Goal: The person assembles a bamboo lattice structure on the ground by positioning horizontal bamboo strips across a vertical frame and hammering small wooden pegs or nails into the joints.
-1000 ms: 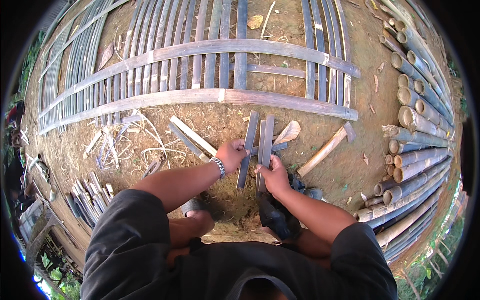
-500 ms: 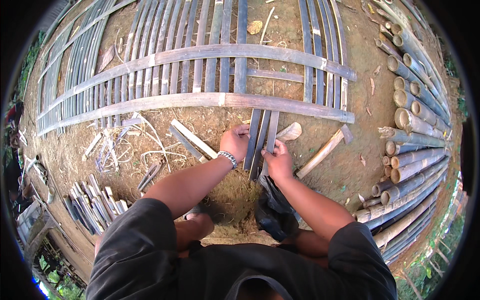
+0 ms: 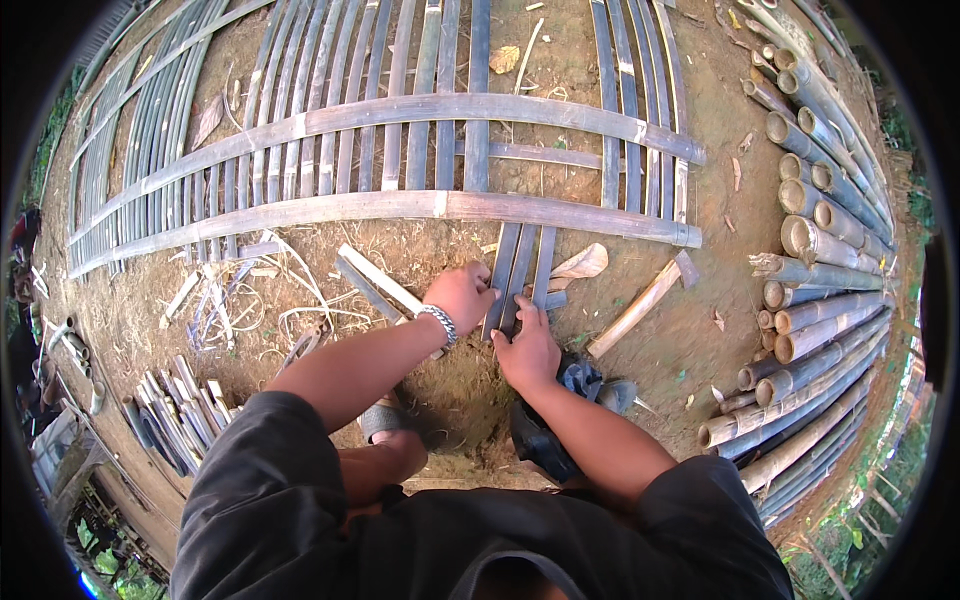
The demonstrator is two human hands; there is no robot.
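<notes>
Three dark bamboo slats lie side by side in front of me, their far ends reaching the near cross strip [image 3: 350, 205] of a bamboo lattice. My left hand [image 3: 462, 297], a chain bracelet on its wrist, has its fingers closed at the edge of the left slat [image 3: 503, 265]. Close beside it, my right hand [image 3: 528, 352] pinches the near end of the middle slat [image 3: 521, 268]. The right slat [image 3: 545, 262] lies just beyond the right fingertips, apart from the other two. Part of the slats' near ends is hidden by my fingers.
A wooden-handled tool with a dark metal head [image 3: 635, 308] and a dry leaf [image 3: 580, 262] lie to the right. Bamboo poles [image 3: 820, 330] are stacked far right. Loose split pieces [image 3: 385, 285] and shavings lie left, near a bundle of short sticks [image 3: 180, 410].
My right hand has moved left and nearer to me, from the right slat to the middle one. The left and middle slats now lie closer together. The left hand has shifted slightly left.
</notes>
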